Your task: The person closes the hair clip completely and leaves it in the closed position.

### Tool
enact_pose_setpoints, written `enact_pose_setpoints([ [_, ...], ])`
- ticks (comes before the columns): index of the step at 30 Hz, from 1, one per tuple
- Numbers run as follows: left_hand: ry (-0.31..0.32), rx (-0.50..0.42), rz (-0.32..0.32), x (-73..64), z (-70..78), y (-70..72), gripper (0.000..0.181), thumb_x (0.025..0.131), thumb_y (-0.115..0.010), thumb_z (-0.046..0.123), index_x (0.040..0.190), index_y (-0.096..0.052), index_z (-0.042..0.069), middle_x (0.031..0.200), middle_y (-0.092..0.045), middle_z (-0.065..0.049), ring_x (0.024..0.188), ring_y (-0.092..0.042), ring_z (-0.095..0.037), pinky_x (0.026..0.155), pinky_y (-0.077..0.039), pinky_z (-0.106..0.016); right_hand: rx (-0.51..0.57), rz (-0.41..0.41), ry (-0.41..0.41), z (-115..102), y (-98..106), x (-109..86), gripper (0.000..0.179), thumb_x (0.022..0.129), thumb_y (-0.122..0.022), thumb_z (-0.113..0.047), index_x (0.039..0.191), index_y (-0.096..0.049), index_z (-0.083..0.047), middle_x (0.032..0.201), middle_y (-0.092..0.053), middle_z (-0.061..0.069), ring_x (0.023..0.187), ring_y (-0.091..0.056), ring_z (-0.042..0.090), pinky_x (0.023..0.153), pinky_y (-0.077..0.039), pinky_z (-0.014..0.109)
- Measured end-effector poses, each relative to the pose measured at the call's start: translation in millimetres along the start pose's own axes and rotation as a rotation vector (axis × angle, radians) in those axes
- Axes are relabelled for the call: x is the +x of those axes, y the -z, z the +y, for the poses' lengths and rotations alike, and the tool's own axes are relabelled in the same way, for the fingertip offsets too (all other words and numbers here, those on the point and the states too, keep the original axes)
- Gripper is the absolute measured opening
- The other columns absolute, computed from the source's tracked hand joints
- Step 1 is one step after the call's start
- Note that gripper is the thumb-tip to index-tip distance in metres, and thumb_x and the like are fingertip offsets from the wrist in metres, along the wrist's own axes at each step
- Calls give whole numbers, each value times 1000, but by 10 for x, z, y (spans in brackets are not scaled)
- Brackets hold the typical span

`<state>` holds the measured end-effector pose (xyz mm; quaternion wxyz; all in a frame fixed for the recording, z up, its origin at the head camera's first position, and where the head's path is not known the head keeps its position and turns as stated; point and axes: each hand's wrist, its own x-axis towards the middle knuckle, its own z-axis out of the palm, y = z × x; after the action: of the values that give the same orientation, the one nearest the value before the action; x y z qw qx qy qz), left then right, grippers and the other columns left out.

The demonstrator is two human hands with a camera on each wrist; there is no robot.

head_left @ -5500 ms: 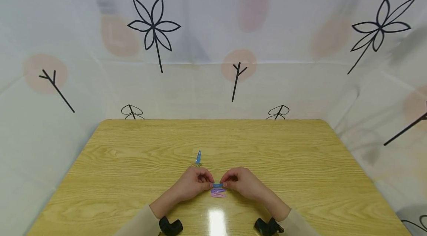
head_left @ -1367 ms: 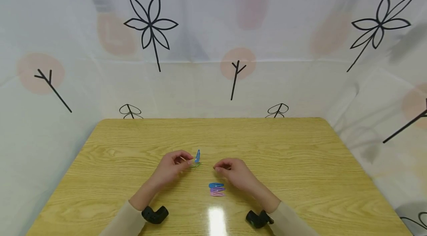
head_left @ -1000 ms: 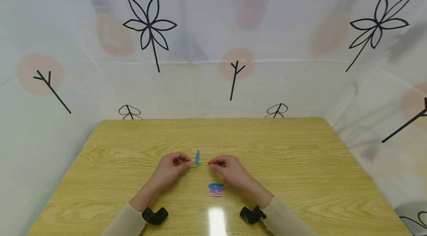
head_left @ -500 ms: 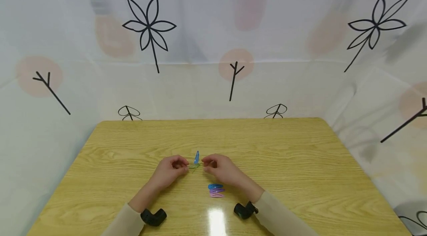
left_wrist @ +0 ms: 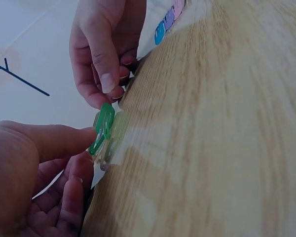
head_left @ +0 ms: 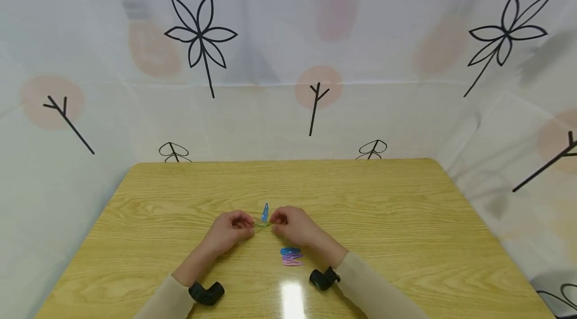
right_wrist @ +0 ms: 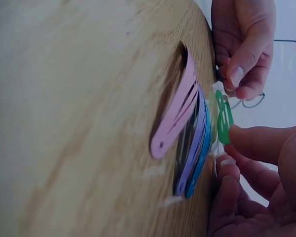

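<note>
Head view, nearest first: two beige sleeves (head_left: 376, 286) come in, each with a black device (head_left: 206, 293) at the wrist, and a bright reflection lies between them on the wood-grained counter (head_left: 383, 219). Just beyond it, three snap hair clips lie closely side by side: a pink clip (right_wrist: 164, 138), then a purple clip (left_wrist: 169, 19), then a near blue clip (head_left: 285, 251).

Farther on, the left hand (head_left: 231, 229) and right hand (head_left: 295, 226) face each other across a green clip (left_wrist: 105, 114), which is between their fingertips over the counter. Thumb and fingers of each bend toward one end of it; whether either grip is clamped on it, I cannot tell. Pale shapes beside the green clip are too blurred to name.

Just past the green clip lies a far blue clip (head_left: 264, 217), narrow end pointing away. Behind the counter's far edge hangs pale cloth (head_left: 252, 123) printed with black-outlined flowers and peach circles.
</note>
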<state>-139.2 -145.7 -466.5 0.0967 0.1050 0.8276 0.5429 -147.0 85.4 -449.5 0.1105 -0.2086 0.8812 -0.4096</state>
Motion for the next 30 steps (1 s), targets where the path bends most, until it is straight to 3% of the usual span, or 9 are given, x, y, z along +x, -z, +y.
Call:
enact_pose_setpoints([
  [11, -2, 10, -8, -8, -24, 3, 13, 86, -78, 9, 96, -70, 7, 82, -64, -2, 75, -60, -20, 66, -49, -29, -75, 15, 49, -49, -18, 19, 4, 90, -71, -6, 87, -68, -7, 78, -54, -4, 73, -49, 10, 66, -43, 27],
  [22, -14, 7, -24, -4, -24, 7, 15, 86, -78, 10, 98, -70, 5, 84, -66, -3, 77, -60, -19, 68, -50, -29, -57, -25, 52, 20, 24, 7, 8, 94, -69, -8, 88, -66, -12, 80, -55, -4, 74, -50, 11, 67, -44, 27],
  [27, -53, 31, -38, -44, 2, -8, 16, 87, -78, 11, 100, -70, 6, 85, -65, -2, 76, -59, -18, 67, -49, -27, -26, -41, 47, 20, 52, -1, 7, 95, -68, -8, 90, -66, -12, 80, -57, -4, 74, -51, 11, 68, -44, 29],
  [30, -74, 37, -40, -94, 89, -32, 15, 87, -77, 9, 100, -70, 4, 85, -64, -3, 76, -57, -19, 66, -47, -26, -23, -48, 49, 22, 56, -6, 6, 95, -67, -8, 90, -66, -11, 80, -57, -4, 74, -51, 11, 67, -43, 29],
])
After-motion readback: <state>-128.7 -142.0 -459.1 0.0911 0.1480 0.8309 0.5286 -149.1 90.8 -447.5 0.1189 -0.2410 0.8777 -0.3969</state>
